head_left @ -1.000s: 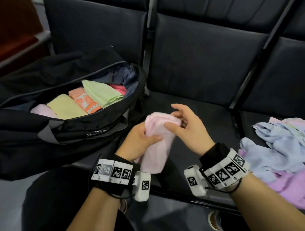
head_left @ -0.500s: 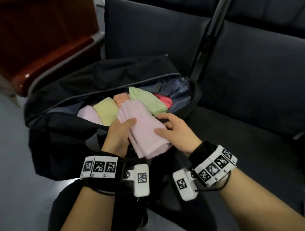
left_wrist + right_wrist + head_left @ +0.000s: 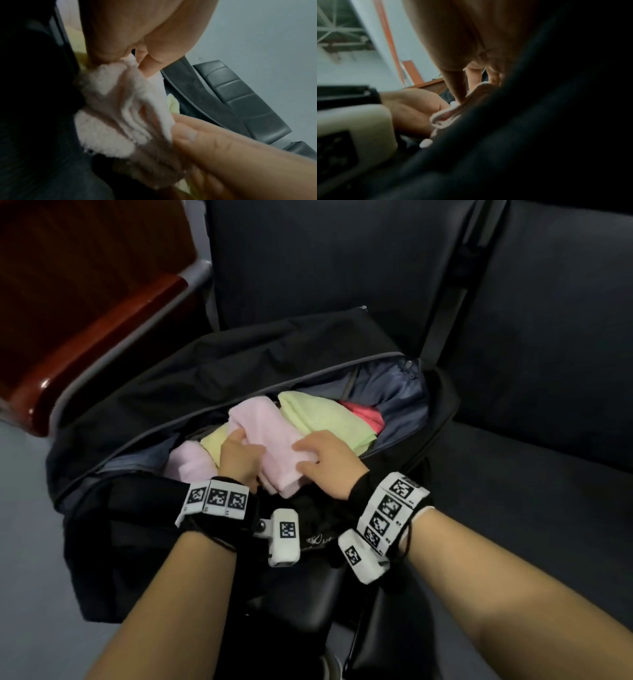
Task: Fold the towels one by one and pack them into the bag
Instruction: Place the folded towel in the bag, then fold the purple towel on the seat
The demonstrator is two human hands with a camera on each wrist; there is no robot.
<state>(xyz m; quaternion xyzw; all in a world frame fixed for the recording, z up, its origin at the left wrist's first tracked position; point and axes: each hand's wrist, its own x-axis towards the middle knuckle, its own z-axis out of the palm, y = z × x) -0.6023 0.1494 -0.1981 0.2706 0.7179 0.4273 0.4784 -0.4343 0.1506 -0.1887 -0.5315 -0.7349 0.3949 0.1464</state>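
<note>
In the head view a folded pink towel [image 3: 270,436] lies across the mouth of the open black bag [image 3: 144,405], on top of the packed towels. My left hand [image 3: 239,446] grips its left side, thumb on top. My right hand [image 3: 308,457] holds its near right end, thumb and fingers curled on the cloth. The left wrist view shows the pink towel's [image 3: 120,115] layered edge between both hands. In the right wrist view the pink towel's edge [image 3: 453,112] peeks out behind the dark bag wall [image 3: 539,121]. A pale pink towel [image 3: 191,463], a yellow one [image 3: 214,440], a green one [image 3: 325,419] and a red one [image 3: 366,416] lie packed inside.
The bag sits on a row of dark padded seats [image 3: 513,474], and its near wall stands up under my wrists. A red-brown wooden bench [image 3: 85,302] lies at the far left above the grey floor [image 3: 27,542].
Both hands have carried the pink towel left from above the seat and over into the bag's opening. The view has swung left, and the loose towels on the right seat have left the frame.
</note>
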